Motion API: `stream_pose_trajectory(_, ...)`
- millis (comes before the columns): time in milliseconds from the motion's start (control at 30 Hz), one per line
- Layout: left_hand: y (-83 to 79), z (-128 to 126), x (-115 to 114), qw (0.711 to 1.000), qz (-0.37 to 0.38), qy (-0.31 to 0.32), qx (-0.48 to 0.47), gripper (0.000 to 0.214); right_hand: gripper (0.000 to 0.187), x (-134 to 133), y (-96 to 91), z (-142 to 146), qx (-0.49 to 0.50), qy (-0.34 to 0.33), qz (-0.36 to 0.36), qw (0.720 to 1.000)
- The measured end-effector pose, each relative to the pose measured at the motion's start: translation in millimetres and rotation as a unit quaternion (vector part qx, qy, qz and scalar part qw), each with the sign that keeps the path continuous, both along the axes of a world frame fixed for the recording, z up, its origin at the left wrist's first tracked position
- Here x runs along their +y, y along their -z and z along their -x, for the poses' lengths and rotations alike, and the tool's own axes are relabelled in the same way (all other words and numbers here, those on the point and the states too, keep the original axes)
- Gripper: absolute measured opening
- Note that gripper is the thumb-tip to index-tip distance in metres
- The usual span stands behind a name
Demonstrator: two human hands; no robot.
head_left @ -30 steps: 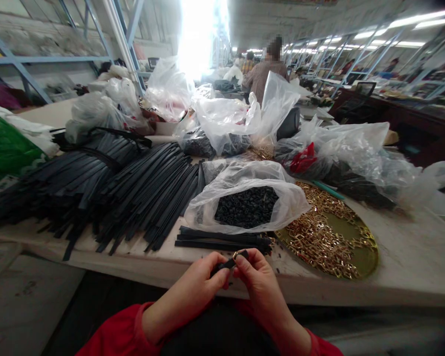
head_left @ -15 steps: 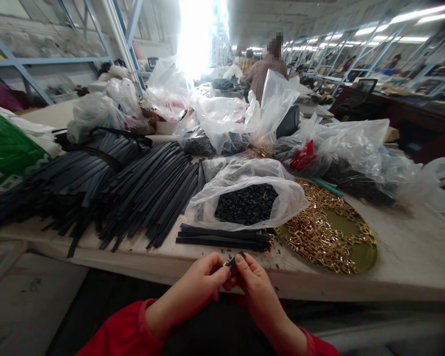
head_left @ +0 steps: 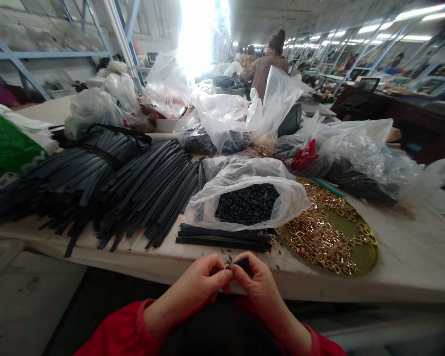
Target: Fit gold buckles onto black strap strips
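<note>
My left hand (head_left: 202, 284) and my right hand (head_left: 257, 287) meet at the near table edge, fingers pinched together on the end of a black strap (head_left: 240, 262) with a small gold buckle at its tip. Both hands are closed on it. Just beyond them a few black straps (head_left: 222, 237) lie flat on the table. Behind those, an open clear bag of small black loops (head_left: 246, 203) sits. To the right is a round gold tray (head_left: 363, 254) heaped with gold buckles (head_left: 319, 237).
A large pile of black straps (head_left: 107, 183) covers the left of the table (head_left: 411, 257). Several plastic bags (head_left: 356, 148) of parts crowd the back. A green bag (head_left: 7, 143) lies far left. A person (head_left: 269, 66) stands beyond the table, back turned.
My hands have drawn slightly nearer to me and closed more tightly round the strap end; less of the strap shows between the fingers.
</note>
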State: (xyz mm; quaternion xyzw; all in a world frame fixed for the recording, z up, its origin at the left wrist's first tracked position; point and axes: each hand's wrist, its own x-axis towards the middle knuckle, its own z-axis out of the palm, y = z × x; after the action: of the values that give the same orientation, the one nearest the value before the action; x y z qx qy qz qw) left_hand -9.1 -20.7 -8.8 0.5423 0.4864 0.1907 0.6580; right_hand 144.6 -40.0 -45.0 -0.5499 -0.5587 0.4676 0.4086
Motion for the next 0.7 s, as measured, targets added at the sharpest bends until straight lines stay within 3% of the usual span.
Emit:
stream_pose_trajectory(100,7.4,0.9,0.8,0.999,0.035,-0.015,-0.009,0.033,0.025,5.8,0.4,0.2,0.016,-0.019,0.07,0.997)
stream_pose_trajectory(233,8.7,-1.2,4.7,0.999,0.011,-0.033,0.002,0.029,0.028,8.5,0.2,3.0,0.016,-0.024,0.067,0.997)
stream_pose_trajectory(367,0.9,-2.8,12.4,0.998,-0.056,0.007,0.006,0.035,0.034,20.2,-8.0,-6.6,0.051,-0.135,0.075,0.987)
stream_pose_trajectory(433,-0.4,-2.9,17.4,0.995,-0.087,0.027,0.028,0.025,0.04,37.6,-15.1,-22.0,-0.01,-0.164,0.048,0.985)
stream_pose_trajectory(500,1.5,-3.4,22.0,0.994,-0.089,0.027,0.054,0.019,0.04,63.2,-22.3,-42.8,-0.151,-0.118,-0.02,0.981)
stream_pose_trajectory(533,3.4,-3.9,24.0,0.995,-0.079,0.024,0.063,0.019,0.035,77.8,-25.0,-53.3,-0.248,-0.075,-0.054,0.964)
stream_pose_trajectory(600,7.2,-5.6,26.5,0.996,-0.055,0.016,0.07,0.02,0.024,106.7,-27.5,-70.9,-0.464,-0.028,-0.079,0.882)
stream_pose_trajectory(700,9.7,-8.3,27.5,0.997,-0.045,0.001,0.064,0.02,0.018,138.8,-23.1,-81.5,-0.547,-0.037,-0.057,0.834)
